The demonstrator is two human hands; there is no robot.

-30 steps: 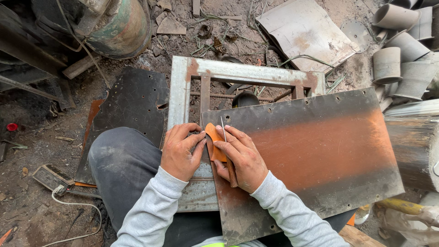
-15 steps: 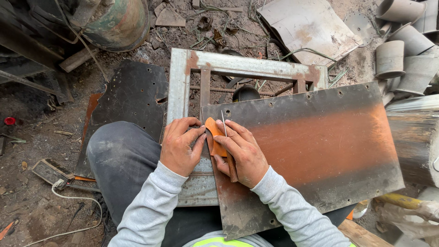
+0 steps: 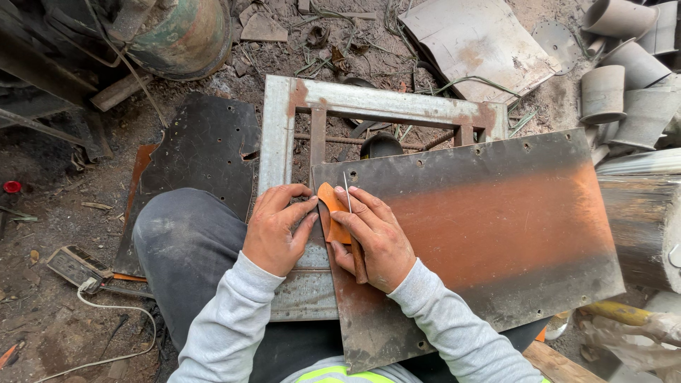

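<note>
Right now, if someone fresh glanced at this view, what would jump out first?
The big rusty metal sheet, lying across the grey metal frame, fills the centre right. At its left edge the left hand and right hand press a small orange piece and a thin metal rod. Grey cylinders are piled top right.

Your left hand (image 3: 275,230) and right hand (image 3: 376,237) meet on a small template (image 3: 332,210) at the left edge of the metal sheet (image 3: 489,234). The sheet lies across the frame (image 3: 383,104) on your lap. Pipe sections (image 3: 624,78) stand behind, to your right; a drum (image 3: 181,35) behind, left.
</note>
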